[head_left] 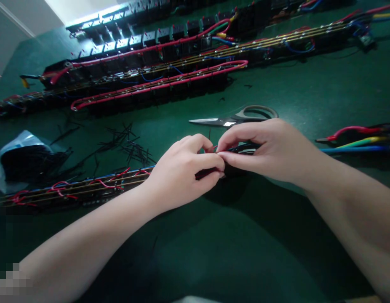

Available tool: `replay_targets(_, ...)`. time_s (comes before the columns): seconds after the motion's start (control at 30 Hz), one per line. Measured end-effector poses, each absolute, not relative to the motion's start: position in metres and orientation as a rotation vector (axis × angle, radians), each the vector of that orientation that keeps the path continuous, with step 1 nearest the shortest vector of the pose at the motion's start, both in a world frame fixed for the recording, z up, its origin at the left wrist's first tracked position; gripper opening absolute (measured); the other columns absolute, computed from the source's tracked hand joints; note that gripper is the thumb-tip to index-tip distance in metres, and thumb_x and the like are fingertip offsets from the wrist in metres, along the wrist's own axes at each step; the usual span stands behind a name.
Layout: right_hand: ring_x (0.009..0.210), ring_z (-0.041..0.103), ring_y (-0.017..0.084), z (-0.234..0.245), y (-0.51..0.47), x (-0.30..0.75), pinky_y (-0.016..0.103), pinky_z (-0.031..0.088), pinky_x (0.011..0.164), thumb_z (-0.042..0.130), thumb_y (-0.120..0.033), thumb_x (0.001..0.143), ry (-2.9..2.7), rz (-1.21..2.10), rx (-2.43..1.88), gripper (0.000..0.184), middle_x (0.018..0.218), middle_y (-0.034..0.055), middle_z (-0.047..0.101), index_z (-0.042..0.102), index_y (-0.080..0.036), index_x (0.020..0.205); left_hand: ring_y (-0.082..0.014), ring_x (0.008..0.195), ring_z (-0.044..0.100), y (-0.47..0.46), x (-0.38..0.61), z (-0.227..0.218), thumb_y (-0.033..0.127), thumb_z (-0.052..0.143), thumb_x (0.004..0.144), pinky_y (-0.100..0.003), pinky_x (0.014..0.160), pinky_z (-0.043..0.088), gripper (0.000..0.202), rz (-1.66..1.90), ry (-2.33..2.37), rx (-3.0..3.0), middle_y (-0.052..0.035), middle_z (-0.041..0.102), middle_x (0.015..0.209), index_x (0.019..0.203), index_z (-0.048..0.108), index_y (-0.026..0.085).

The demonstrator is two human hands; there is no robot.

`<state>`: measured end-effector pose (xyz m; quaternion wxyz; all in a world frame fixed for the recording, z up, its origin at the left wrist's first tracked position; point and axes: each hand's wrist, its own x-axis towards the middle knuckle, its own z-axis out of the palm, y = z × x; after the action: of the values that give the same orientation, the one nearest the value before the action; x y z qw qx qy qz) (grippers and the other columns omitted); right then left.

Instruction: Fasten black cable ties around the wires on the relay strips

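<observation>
My left hand (pixel 185 172) is curled over the near wired strip (pixel 100 185), a long black assembly with brass-coloured rods and red and blue wires. Its fingers press around the strip's right part. From the other side my right hand (pixel 271 147) meets it, thumb and forefinger pinched together at the left fingertips. Whatever lies in that pinch is too small and covered to make out. Dark cables run beneath the right palm. Just beyond the hands lie scissors (pixel 228 122) with grey-and-black handles, blades pointing left.
Thin black strips (pixel 128 143), probably cable ties, are scattered left of my hands, beside an opened plastic bag (pixel 24 145) full of them. More wired assemblies (pixel 160 82) stretch across the back of the green table (pixel 340 92). Red, yellow-green and blue cables (pixel 359 149) lie at right.
</observation>
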<state>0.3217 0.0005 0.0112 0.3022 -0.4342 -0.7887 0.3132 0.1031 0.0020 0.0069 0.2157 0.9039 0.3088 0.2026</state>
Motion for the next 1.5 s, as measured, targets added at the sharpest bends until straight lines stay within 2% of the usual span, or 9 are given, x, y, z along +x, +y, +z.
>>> replay_targets(0.23, 0.067, 0.066, 0.018, 0.0127, 0.0010, 0.3248, 0.034, 0.050, 0.059, 0.072, -0.036, 0.086, -2.048, 0.981, -1.150, 0.011, 0.078, 0.0006, 0.076, 0.075, -0.026, 0.083, -0.0159, 0.088, 0.062, 0.0019, 0.1061, 0.0099, 0.019, 0.071, 0.086, -0.030, 0.077, 0.047, 0.010, 0.559, 0.994, 2.271, -0.0013, 0.067, 0.092, 0.085, 0.080, 0.023)
replay_targets(0.4, 0.073, 0.068, 0.019, 0.0176, 0.0037, 0.3259, 0.035, 0.052, 0.065, 0.070, -0.038, 0.086, -2.083, 1.027, -1.146, 0.015, 0.082, 0.0016, 0.076, 0.075, -0.024, 0.085, -0.0148, 0.086, 0.063, 0.0048, 0.1056, 0.0117, 0.020, 0.071, 0.086, -0.029, 0.076, 0.047, 0.009, 0.541, 1.025, 2.181, -0.0003, 0.068, 0.090, 0.083, 0.079, 0.022)
replay_targets(0.83, 0.077, 0.069, 0.019, 0.0153, 0.0069, 0.3283, 0.035, 0.055, 0.075, 0.068, -0.036, 0.087, -2.139, 1.025, -1.096, 0.015, 0.085, 0.0018, 0.077, 0.076, -0.024, 0.088, -0.0144, 0.085, 0.063, 0.0059, 0.1073, 0.0132, 0.019, 0.070, 0.087, -0.029, 0.078, 0.047, 0.010, 0.532, 1.022, 2.155, 0.0001, 0.069, 0.087, 0.079, 0.076, 0.020)
replay_targets(1.5, 0.079, 0.070, 0.020, 0.0133, 0.0083, 0.3284, 0.036, 0.055, 0.074, 0.066, -0.034, 0.089, -2.186, 0.974, -1.023, 0.010, 0.087, 0.0000, 0.077, 0.074, -0.027, 0.088, -0.0161, 0.084, 0.062, 0.0070, 0.1065, 0.0137, 0.020, 0.067, 0.088, -0.032, 0.075, 0.047, 0.012, 0.476, 1.001, 2.142, -0.0011, 0.067, 0.088, 0.076, 0.068, 0.019)
